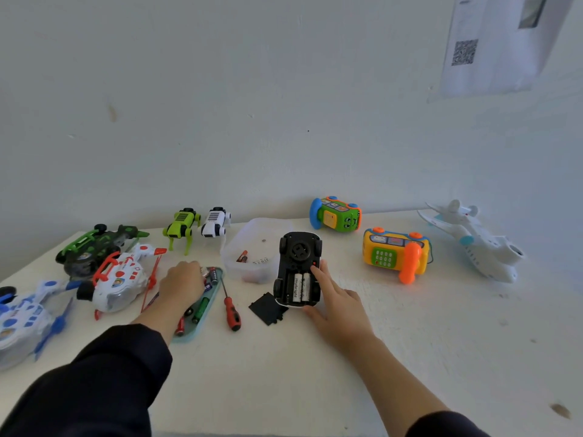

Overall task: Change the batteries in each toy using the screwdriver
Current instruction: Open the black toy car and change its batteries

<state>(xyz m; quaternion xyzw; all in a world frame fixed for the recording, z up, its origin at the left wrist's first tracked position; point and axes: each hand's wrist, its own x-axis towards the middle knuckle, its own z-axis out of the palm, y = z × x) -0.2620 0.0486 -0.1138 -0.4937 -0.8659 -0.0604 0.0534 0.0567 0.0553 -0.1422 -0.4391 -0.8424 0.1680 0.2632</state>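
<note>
Left hand [184,283] is down in the shallow teal tray [202,313], fingers curled over the loose batteries [210,275] at its far end, though whether it actually grips one I cannot tell; more batteries, a green one among them, lie along the tray's near half. Right hand [334,298] rests against the right side of the upturned toy car [298,269], fingers straight, forefinger touching by the red switch. The car's battery bay is open with two white batteries [301,287] seated inside, and its black cover [268,308] lies on the tabletop [284,373] just beside the car's near left corner. The red-handled screwdriver [231,310] lies between tray and cover, untouched. Behind it, a clear plastic tub [249,247] holds an orange battery [242,256] (plus a small dark speck, too tiny to name).
</note>
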